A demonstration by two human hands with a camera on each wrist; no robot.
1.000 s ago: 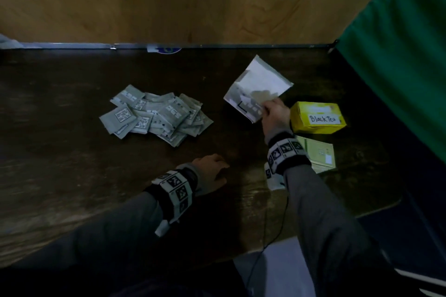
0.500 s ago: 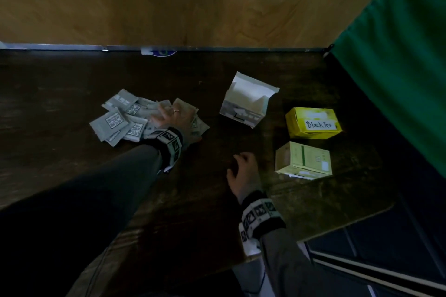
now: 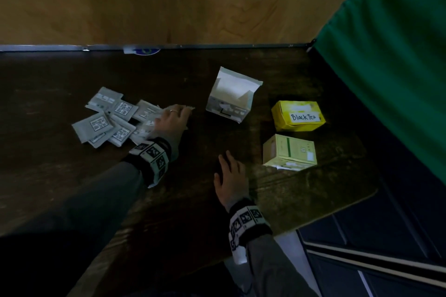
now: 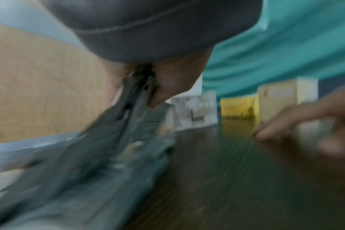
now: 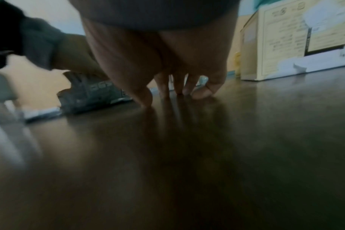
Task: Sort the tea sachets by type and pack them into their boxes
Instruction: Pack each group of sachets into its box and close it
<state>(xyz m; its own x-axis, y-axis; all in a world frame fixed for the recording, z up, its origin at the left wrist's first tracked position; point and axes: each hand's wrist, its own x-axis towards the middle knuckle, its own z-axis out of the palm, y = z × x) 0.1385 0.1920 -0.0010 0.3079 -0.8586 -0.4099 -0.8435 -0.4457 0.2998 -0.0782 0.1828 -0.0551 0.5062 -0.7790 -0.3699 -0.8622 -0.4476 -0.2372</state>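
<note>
A loose pile of grey tea sachets point(image 3: 108, 118) lies on the dark table point(image 3: 169, 200) at the left. My left hand point(image 3: 172, 120) is at the pile's right edge and pinches a few sachets point(image 4: 128, 124) between thumb and fingers; the left wrist view is blurred. An open grey-and-white box point(image 3: 231, 99) stands in the middle with its lid up. To its right are a yellow box labelled Black Tea point(image 3: 298, 116) and a pale green box point(image 3: 289, 152). My right hand point(image 3: 230, 173) rests its fingertips point(image 5: 203, 91) on the table and holds nothing.
A wooden wall panel point(image 3: 169, 2) with a metal strip closes the table's far edge. A green cloth point(image 3: 386, 55) hangs at the right. The table's front edge runs diagonally near my right wrist, with dark floor beyond it.
My right hand set the open box down on the table and drew back toward the front edge. My left hand reached out to the sachet pile and took hold of a few.
</note>
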